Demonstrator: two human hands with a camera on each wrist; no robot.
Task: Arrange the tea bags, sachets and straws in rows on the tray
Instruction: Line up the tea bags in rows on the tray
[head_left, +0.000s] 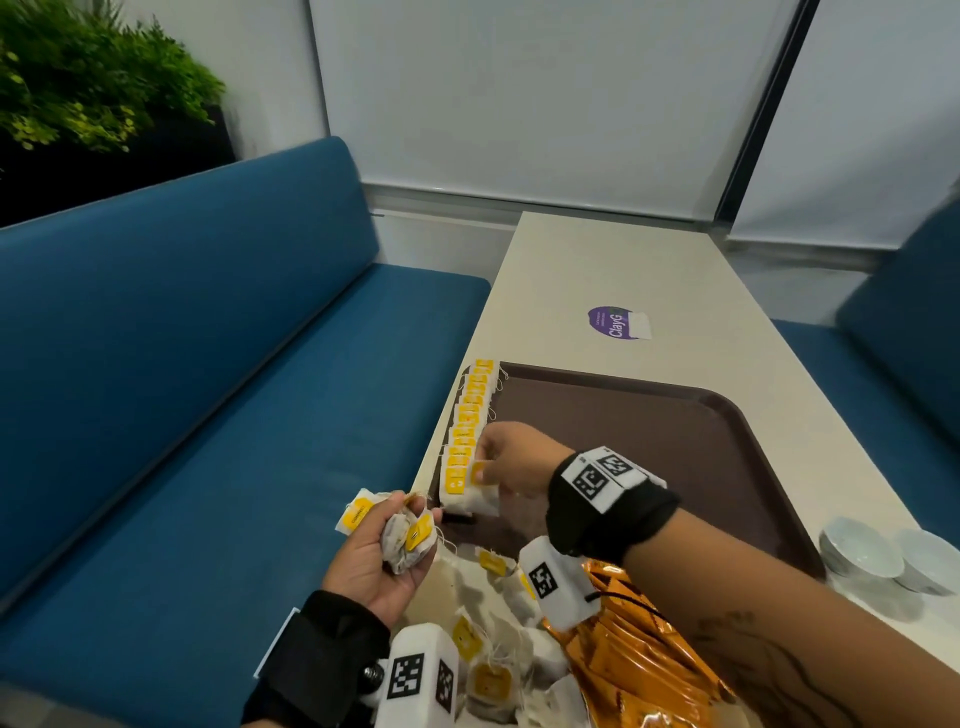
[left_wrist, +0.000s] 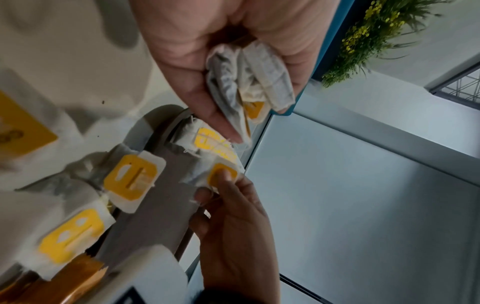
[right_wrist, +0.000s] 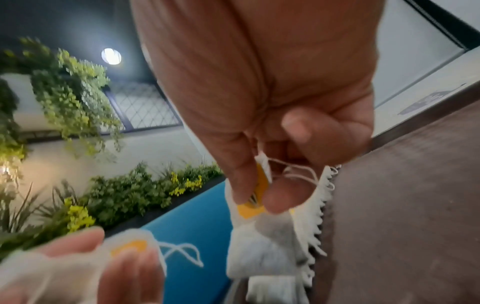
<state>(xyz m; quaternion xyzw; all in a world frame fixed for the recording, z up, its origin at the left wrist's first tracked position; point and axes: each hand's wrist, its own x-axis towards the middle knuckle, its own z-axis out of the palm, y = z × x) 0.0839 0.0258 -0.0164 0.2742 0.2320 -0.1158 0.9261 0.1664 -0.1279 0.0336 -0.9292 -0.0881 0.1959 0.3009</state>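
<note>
Loose tea bags (head_left: 488, 670) and orange sachets (head_left: 623, 660) lie heaped nearest, at the table's near edge. Just beyond, the left hand (head_left: 384, 551) curls around a bunch of bags (head_left: 408, 540), off the table's left side. Ahead of it the right hand (head_left: 511, 460) pinches one bag (head_left: 480, 491) by its yellow tag, thumb and forefinger tight, at the near end of the row (head_left: 470, 415). That row runs along the tray (head_left: 649, 441) left rim, away from the person; the next slot likely lies nearer, closest to the right hand. No straws are visible.
</note>
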